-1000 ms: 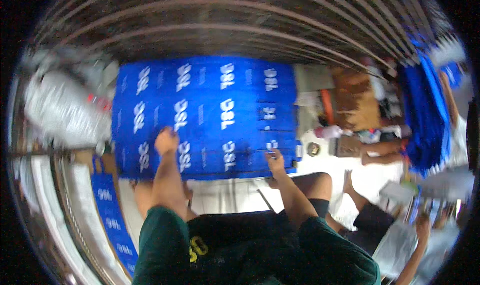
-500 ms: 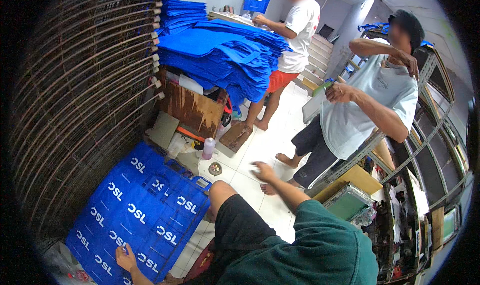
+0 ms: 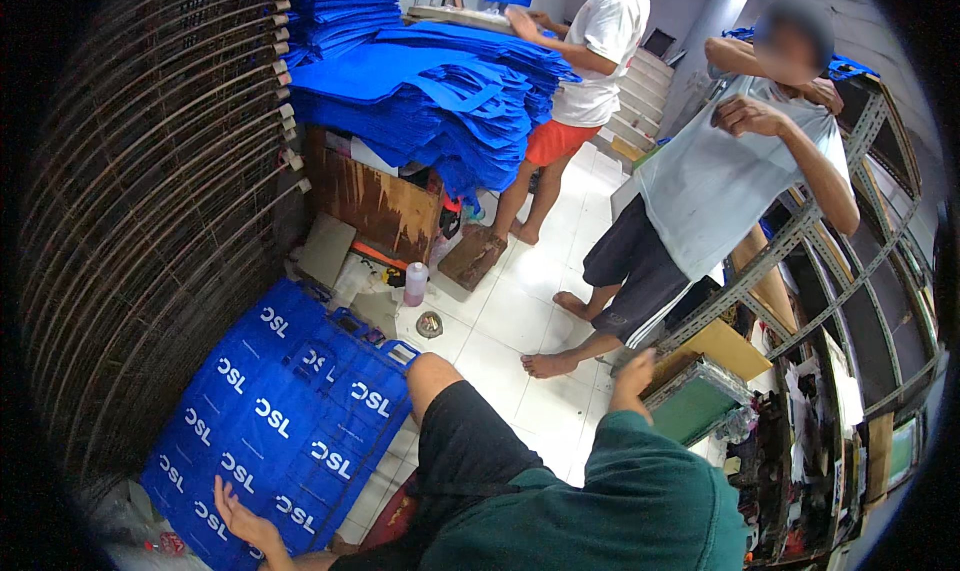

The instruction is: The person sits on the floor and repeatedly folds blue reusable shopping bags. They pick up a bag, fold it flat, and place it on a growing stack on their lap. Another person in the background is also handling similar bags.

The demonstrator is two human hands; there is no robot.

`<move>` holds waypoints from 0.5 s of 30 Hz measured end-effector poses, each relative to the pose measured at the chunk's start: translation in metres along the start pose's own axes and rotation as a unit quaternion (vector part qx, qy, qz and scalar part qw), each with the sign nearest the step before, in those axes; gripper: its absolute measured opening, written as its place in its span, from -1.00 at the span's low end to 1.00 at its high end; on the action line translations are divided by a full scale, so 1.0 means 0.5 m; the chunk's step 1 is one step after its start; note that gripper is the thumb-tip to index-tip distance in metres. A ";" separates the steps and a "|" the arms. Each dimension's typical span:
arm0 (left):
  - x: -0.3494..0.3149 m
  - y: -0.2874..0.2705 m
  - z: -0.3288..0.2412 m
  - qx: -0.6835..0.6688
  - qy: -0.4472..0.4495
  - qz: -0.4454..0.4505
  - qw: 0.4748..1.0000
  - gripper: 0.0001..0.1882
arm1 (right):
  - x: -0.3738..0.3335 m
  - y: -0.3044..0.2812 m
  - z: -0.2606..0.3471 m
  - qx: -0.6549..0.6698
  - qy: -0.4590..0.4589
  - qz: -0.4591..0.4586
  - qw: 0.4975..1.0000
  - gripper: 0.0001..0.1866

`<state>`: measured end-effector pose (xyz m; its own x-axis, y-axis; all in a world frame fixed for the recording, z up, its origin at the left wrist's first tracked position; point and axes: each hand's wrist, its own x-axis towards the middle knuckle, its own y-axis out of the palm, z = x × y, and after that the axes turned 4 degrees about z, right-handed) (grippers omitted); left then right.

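Observation:
Printed blue bags (image 3: 290,356) with handles lie flat in overlapping rows at the lower left. Just over their near edge is my left hand (image 3: 243,518), fingers spread, holding nothing. My right hand (image 3: 632,376) is out to the right above the white tiled floor, apart from the bags. It is smeared by motion, so its fingers cannot be made out.
A drying rack (image 3: 180,221) of wire shelves rises at the left. Piled blue bags (image 3: 430,91) cover a wooden cabinet (image 3: 370,206). A bottle (image 3: 415,284) and ashtray (image 3: 429,324) stand on the floor. Two people (image 3: 740,171) stand beyond, near a metal shelf (image 3: 800,271).
My right hand has swung right, away from the bags. My left hand has shifted slightly left and its fingers have spread. The person in the light shirt now pulls at the shirt with both hands.

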<state>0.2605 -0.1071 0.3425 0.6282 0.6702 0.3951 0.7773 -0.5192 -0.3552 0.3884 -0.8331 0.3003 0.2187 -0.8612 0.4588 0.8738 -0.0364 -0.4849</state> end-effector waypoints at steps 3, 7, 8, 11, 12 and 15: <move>-0.071 -0.006 -0.060 0.018 0.004 0.005 1.000 -0.57 | -0.180 0.058 -0.067 -0.169 -0.005 0.283 0.944 -0.26; -0.162 0.046 -0.006 -0.108 -0.134 0.085 0.981 -0.64 | -0.351 0.187 0.051 -0.075 -0.074 0.387 0.916 -0.59; -0.184 0.057 0.025 -0.086 -0.158 0.142 0.973 -0.64 | -0.365 0.192 0.111 -0.052 -0.166 0.364 0.915 -0.64; -0.242 0.099 0.087 -0.043 -0.272 0.207 0.939 -0.31 | -0.372 0.209 0.236 -0.005 -0.221 0.409 0.885 -0.67; -0.252 0.100 0.099 0.002 -0.287 0.203 0.936 -0.19 | -0.373 0.172 0.322 -0.007 -0.173 0.467 0.867 -0.66; -0.221 0.129 0.089 0.027 -0.135 0.130 0.982 -0.29 | -0.328 0.211 0.320 0.111 -0.188 0.446 0.868 -0.63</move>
<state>0.2399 -0.1913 0.2381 0.7681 0.6385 0.0481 0.5838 -0.6675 -0.4622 0.5141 -0.6145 0.2933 0.9412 -0.2689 0.2046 0.3366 0.6944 -0.6360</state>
